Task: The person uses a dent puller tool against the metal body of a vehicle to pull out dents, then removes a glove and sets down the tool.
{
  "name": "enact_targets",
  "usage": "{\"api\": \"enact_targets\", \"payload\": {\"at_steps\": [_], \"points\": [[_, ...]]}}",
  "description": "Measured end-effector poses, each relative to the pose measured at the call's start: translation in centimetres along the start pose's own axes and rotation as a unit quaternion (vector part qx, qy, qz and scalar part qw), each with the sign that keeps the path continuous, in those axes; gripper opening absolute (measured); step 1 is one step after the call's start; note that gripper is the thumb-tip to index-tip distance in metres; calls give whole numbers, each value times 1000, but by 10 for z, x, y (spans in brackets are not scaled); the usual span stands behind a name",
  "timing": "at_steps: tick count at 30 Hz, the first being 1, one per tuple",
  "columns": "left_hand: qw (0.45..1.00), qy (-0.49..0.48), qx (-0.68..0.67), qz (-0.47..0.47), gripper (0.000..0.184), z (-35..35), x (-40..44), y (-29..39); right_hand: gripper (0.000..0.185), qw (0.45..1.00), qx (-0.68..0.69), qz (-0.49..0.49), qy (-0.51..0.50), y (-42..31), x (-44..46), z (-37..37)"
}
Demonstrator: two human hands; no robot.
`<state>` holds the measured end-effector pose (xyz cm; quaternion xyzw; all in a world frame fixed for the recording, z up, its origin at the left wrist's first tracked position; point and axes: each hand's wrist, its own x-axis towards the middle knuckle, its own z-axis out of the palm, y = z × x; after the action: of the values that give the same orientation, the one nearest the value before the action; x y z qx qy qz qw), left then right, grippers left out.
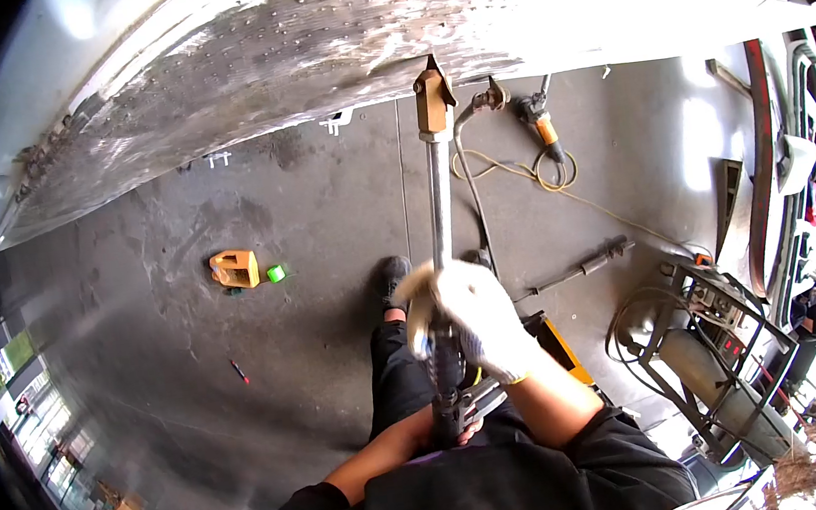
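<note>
A long slide hammer [440,191] with a steel shaft and a brass-coloured block [431,103] at its far end points away from my body. Its pointed tip meets or overlaps the lower edge of the metal panel [303,40]; contact cannot be made out. My right hand [475,313], in a white glove, is wrapped around the shaft, slightly blurred. Close to my belly, my left hand [471,433] grips the dark rear handle [446,392]; its fingers are partly hidden. The panel is bare, scuffed metal with rows of small raised spots.
A cable with a clamp [491,96] hangs near the panel. On the floor lie an orange-and-black angle grinder [545,129] with a yellow cord, a metal rod tool [586,267], a yellow container [235,270] and a green cap [276,273]. A wheeled cart [711,351] stands right.
</note>
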<state>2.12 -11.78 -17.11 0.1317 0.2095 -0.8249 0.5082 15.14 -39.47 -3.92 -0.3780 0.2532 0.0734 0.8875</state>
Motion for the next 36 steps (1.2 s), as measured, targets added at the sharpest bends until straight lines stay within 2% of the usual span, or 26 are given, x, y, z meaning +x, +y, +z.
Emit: {"api": "enact_targets", "payload": {"at_steps": [1, 3, 4, 5, 6, 8, 10, 12, 13, 14, 15, 17, 18, 19, 20, 22, 31, 33, 36], "points": [[1000, 0, 0, -1, 32, 2, -1, 1, 62, 999, -21, 6, 25, -13, 8, 5], [1000, 8, 0, -12, 31, 7, -6, 1, 56, 997, -44, -41, 54, -25, 15, 12], [1000, 7, 1, -12, 31, 9, -10, 4, 50, 995, -32, -49, 76, -22, 10, 18], [1000, -5, 14, -5, 29, 12, -18, 6, 41, 997, 23, -45, 51, -4, 3, 19], [999, -17, 28, 2, 27, 14, -24, 8, 37, 999, 17, -20, 34, 24, -10, 15], [999, -3, 34, -6, 26, 16, -28, 10, 27, 998, 41, 45, 2, 35, -18, 14], [999, 12, 39, -16, 26, 17, -30, 8, 27, 998, 45, 47, 0, 40, -20, 12], [995, 92, 11, -33, 35, 13, -24, 14, 28, 998, 43, 41, -4, 37, -18, 8], [995, 91, 12, -31, 35, 35, -10, 16, 28, 997, 19, 59, 43, 36, -21, 3], [922, 299, -49, 240, 39, 75, 12, 16, 29, 993, -3, 78, 92, 36, -21, -1], [872, 353, -69, 332, 39, 44, 18, -1, 29, 992, 0, 81, 93, 37, -20, -2], [736, 448, -67, 504, 37, -18, 31, -36, 38, 995, 41, 56, 68, 41, -19, -3], [943, 189, -115, 248, 29, -60, 21, -43, 45, 997, 59, 46, 35, 43, -20, -6], [983, -103, -143, -53, 25, -66, 14, -34, 53, 996, 77, 35, 3, 44, -21, -7], [990, -130, -2, -63, 24, -66, 5, -33, 63, 998, 51, 19, -28, 45, -21, -5], [988, -113, 101, -36, 23, -43, 3, -29, 62, 996, 78, 30, -36, 45, -23, -2], [978, -133, 161, 10, 26, -33, 15, -22, 59, 996, 77, 22, -50, 46, -24, -6], [978, -131, 159, 8, 28, -33, 17, -22, 60, 999, 29, 9, -21, 41, -24, -5], [979, -124, 161, 4, 24, -37, 21, -26, 62, 997, 69, 22, -23, 45, -24, -4]]}}
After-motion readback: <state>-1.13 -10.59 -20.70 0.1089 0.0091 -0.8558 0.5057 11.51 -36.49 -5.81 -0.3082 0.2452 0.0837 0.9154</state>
